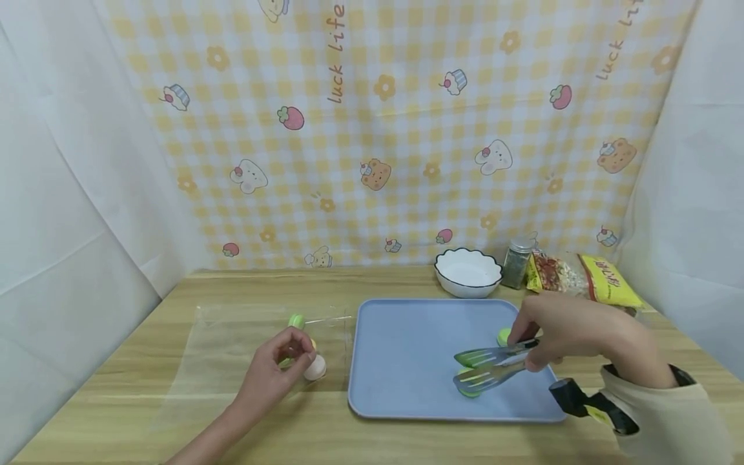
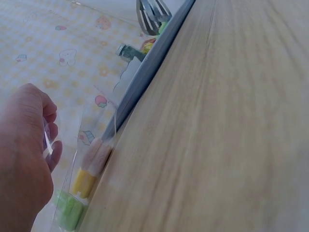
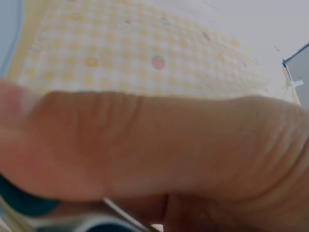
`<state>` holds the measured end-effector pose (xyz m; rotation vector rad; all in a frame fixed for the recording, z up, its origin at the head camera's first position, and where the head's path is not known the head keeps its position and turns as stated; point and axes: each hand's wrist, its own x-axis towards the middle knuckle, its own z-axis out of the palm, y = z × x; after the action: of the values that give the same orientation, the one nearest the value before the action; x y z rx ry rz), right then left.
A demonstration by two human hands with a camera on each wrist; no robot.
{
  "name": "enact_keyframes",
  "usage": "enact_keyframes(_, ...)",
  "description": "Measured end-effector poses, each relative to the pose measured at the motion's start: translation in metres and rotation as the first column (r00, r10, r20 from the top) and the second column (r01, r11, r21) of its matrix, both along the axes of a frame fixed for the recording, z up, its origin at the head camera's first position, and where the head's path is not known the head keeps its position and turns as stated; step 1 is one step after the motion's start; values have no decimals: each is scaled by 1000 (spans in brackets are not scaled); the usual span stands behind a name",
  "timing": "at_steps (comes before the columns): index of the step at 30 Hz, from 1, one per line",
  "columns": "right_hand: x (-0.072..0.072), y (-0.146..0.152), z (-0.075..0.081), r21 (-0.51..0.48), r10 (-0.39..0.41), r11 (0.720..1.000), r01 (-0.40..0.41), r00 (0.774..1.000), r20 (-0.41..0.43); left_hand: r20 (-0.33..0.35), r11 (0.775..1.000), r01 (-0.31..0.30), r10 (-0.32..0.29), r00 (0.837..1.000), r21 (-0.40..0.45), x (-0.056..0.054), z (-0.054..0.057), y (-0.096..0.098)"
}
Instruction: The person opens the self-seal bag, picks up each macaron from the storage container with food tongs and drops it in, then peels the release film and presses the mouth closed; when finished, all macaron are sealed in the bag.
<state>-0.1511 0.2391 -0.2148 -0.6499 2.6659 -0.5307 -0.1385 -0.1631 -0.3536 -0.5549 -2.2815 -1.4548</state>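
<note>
My left hand (image 1: pixel 279 365) pinches thin clear film of a plastic bag (image 1: pixel 215 349) between thumb and fingertips. Beside that hand are a pale pink macaron (image 1: pixel 316 368), a yellow macaron (image 2: pixel 84 183) and a green macaron (image 1: pixel 296 321), seen through the film in the left wrist view. Over the blue tray (image 1: pixel 407 355), my right hand (image 1: pixel 572 329) grips metal tongs (image 1: pixel 494 368) near their hinged end. The tong tips point left, spread around or above a green macaron (image 1: pixel 467 391) on the tray. Another green macaron (image 1: pixel 504 336) lies by the right fingers, partly hidden.
Behind the tray stand a white scalloped bowl (image 1: pixel 468 271), a glass spice jar (image 1: pixel 516 263) and a yellow food packet (image 1: pixel 610 281). A checked curtain (image 1: pixel 407 135) hangs at the table's back edge, with white cloth on both sides.
</note>
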Motion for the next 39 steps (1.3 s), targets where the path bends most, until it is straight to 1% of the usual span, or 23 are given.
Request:
enact_keyframes(3,1,-2,-2,-2,-17,1000,17,1000,15,-2,1000,-10,10,1000,-1,1,0,1)
enact_keyframes(6,1,-1,-2,-4,0,1000,0,1000,18,-14,1000,-12,12,1000,1,1,1,1)
enact_keyframes(9,1,1,1,-7,47,999,-47,999,-15,-39,1000,-9,9,999,6,2,3,2)
enact_keyframes(12,1,2,4,-21,108,994,-110,991,-84,-67,1000,-6,7,998,12,2,3,3)
enact_keyframes(14,1,0,6,-32,143,988,-148,980,-135,-83,1000,-8,9,996,17,2,4,3)
enact_keyframes(17,1,-8,9,-42,190,978,-204,956,-225,-98,1000,-8,11,995,30,2,4,2)
enact_keyframes(21,1,-24,9,-67,247,957,-283,913,-324,-108,999,-2,6,994,42,2,4,1)
enact_keyframes(23,-1,-34,7,-79,263,948,-309,899,-351,-119,999,-2,7,993,43,2,4,1)
enact_keyframes(26,-7,-54,1,-86,278,941,-329,890,-361,-140,999,-20,26,990,42,2,3,0)
enact_keyframes(29,-16,-77,-9,-97,313,927,-363,887,-340,-157,998,-44,52,986,50,2,3,-1)
enact_keyframes(32,-25,-97,-17,-103,335,916,-388,880,-337,-164,996,-58,67,984,63,2,3,-2)
enact_keyframes(36,-33,-116,-24,-81,316,928,-364,883,-346,-163,996,-48,60,985,75,2,4,-1)
enact_keyframes(38,-36,-123,-26,-71,313,932,-354,889,-333,-169,996,-43,56,984,78,1,4,0)
enact_keyframes(39,-37,-127,-28,-60,316,933,-354,889,-332,-173,996,-42,55,983,78,1,3,0)
